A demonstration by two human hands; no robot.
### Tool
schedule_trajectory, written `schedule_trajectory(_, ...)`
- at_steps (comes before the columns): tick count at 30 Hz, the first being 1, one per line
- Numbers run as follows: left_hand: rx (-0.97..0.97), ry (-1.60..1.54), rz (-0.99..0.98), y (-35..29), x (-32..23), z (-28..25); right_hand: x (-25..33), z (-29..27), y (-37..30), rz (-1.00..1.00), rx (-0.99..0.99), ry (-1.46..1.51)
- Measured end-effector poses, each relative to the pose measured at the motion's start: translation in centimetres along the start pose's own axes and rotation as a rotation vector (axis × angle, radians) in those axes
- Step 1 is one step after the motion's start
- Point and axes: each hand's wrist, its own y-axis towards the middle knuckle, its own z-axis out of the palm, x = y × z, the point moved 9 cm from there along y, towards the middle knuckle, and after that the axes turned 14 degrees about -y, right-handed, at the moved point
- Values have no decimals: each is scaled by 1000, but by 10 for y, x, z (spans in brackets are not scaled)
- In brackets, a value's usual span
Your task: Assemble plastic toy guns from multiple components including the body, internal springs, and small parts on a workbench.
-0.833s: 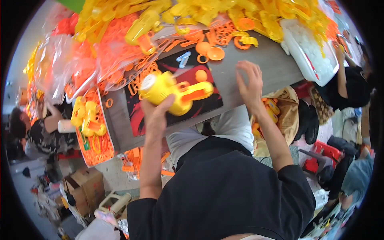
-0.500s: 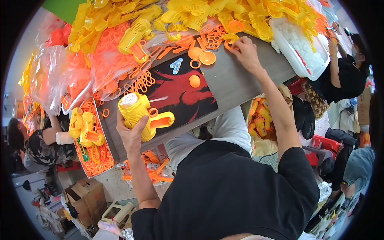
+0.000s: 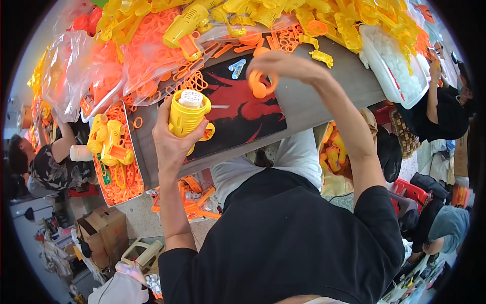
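My left hand (image 3: 173, 139) is wrapped round a yellow toy gun body (image 3: 188, 119), holding it upright over the left side of the black and red mat (image 3: 243, 119). A white round insert with holes (image 3: 192, 97) fills its upper end, and a thin wire-like piece (image 3: 219, 107) sticks out to its right. Blurred by motion, my right hand (image 3: 276, 66) is closed on an orange ring (image 3: 274, 87) above the mat. An orange ball (image 3: 259, 91) shows within the ring's outline. Farther back on the mat lies a small blue and white piece (image 3: 237, 68).
Heaped yellow shells (image 3: 263, 12) and loose orange parts (image 3: 152, 45) fill the table's far side. At left stands a tray (image 3: 132, 167) of orange rings and yellow bodies; at right, a white tub (image 3: 390, 76) of whitish parts. Other people work at both sides.
My right hand has come left and nearer from the far parts, bringing the orange ring over the mat. My left hand has raised and turned the toy gun body more upright.
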Motion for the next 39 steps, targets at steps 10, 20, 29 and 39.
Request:
schedule_trajectory(10, -2, 75, -27, -11, 1, -14, 41, 69, 11, 105, -547, -891)
schedule_trajectory(20, 52, 17, -19, -5, 7, 1, 18, 72, -5, 37, -315, -553)
schedule_trajectory(29, 290, 144, 135, 21, -27, 89, 73, -5, -39, -99, -392, -191)
schedule_trajectory(39, 469, 167, 91, 43, -12, 106, 27, -8, -25, 20, -233, 99)
